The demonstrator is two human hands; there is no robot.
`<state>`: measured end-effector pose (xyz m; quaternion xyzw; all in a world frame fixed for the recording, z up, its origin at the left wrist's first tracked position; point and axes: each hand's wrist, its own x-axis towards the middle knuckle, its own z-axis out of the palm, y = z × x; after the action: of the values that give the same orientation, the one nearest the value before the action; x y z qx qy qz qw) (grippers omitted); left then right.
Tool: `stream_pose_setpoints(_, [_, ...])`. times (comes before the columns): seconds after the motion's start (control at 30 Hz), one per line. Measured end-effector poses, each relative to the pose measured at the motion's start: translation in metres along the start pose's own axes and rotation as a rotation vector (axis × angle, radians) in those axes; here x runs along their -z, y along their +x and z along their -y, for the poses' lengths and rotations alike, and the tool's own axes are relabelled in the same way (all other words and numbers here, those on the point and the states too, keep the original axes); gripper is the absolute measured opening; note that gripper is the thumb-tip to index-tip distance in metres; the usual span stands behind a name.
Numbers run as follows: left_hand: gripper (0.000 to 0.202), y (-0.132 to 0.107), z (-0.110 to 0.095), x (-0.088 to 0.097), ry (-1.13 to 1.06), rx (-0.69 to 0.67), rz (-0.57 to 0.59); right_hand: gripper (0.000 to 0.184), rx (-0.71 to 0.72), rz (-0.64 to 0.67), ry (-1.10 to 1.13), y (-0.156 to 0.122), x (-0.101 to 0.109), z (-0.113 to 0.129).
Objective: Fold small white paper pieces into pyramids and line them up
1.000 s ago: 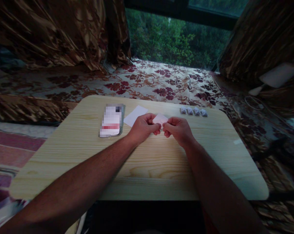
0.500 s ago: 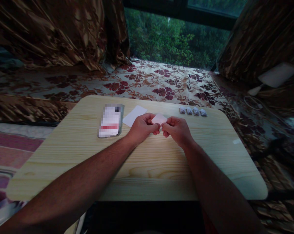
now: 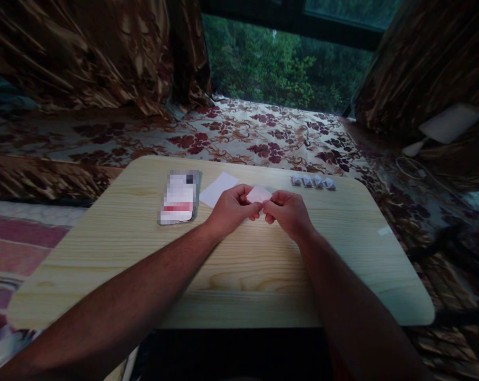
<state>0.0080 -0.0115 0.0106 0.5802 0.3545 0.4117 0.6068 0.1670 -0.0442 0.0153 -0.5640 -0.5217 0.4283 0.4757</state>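
Note:
A small folded piece of white paper is held just above the table, pinched at both sides. My left hand grips its left edge between thumb and fingers. On the right edge, my right hand has its thumb and fingers closed on the same paper. The two thumbs are close together near its lower side. Behind my left hand, flat white paper sheets lie on the table, partly covered by that hand. Several small folded paper pieces stand in a row beyond my right hand.
The light wooden table has rounded corners. A phone-shaped object, blurred by pixels, lies at the left. A small white strip is near the right edge. Beyond the table are a floral-covered ledge and curtains.

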Motion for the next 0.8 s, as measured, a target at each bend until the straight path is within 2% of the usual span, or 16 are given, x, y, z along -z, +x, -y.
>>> stream_pose_setpoints(0.37, [0.033,0.0034,0.0033,0.0004,0.032,-0.005,-0.075,0.009,-0.004,0.032,0.089,-0.0001,-0.0003,-0.0021])
stream_pose_setpoints(0.8, [0.037,0.0021,0.0003,-0.0007,0.011,0.035,-0.039,0.008,-0.018,0.024,0.015,0.0001,0.0003,-0.0011])
